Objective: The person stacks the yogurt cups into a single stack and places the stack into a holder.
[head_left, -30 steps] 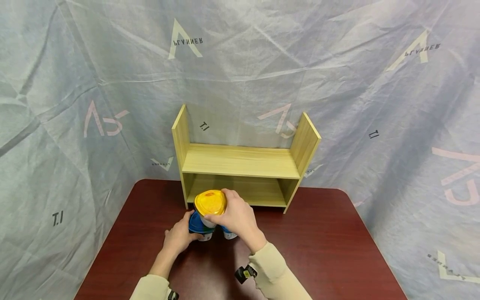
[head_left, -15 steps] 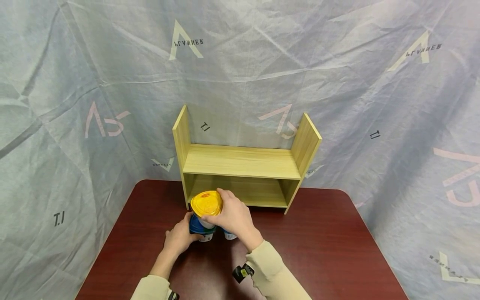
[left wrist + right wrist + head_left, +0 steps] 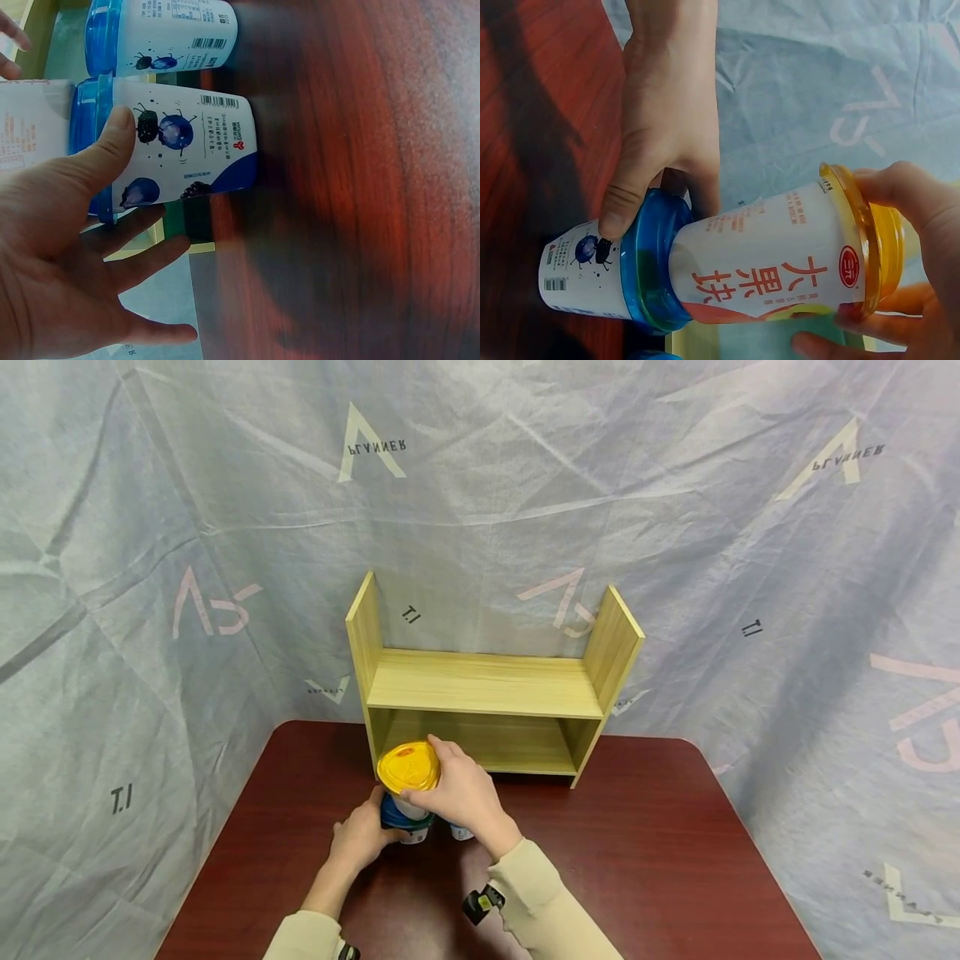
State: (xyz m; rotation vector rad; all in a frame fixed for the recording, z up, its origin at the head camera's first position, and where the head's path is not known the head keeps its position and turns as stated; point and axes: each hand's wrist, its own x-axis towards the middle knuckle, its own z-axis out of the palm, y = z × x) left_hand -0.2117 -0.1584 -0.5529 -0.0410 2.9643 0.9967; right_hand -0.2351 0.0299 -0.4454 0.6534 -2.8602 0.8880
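My right hand (image 3: 467, 791) grips a white yogurt cup by its yellow lid (image 3: 408, 767), thumb on one side and fingers on the other. The yellow-lidded cup (image 3: 757, 259) has its base right at the blue lid (image 3: 654, 259) of another yogurt cup, in a stack of two. That blue-lidded cup (image 3: 180, 139) stands upright on the table, with blueberries printed on its side. My left hand (image 3: 360, 835) holds it around the lid, thumb in front and fingers behind. A second blue-lidded cup (image 3: 169, 34) stands close to its right, partly hidden by my right hand in the head view.
A pale wooden two-tier shelf (image 3: 480, 685) stands at the back of the dark red table (image 3: 637, 860), just behind the cups. Grey printed cloth (image 3: 480, 485) hangs behind and on both sides.
My right hand has moved a little left with the yellow-lidded yogurt cup, shifting it further over the left blue-lidded cup. My left hand keeps its hold.
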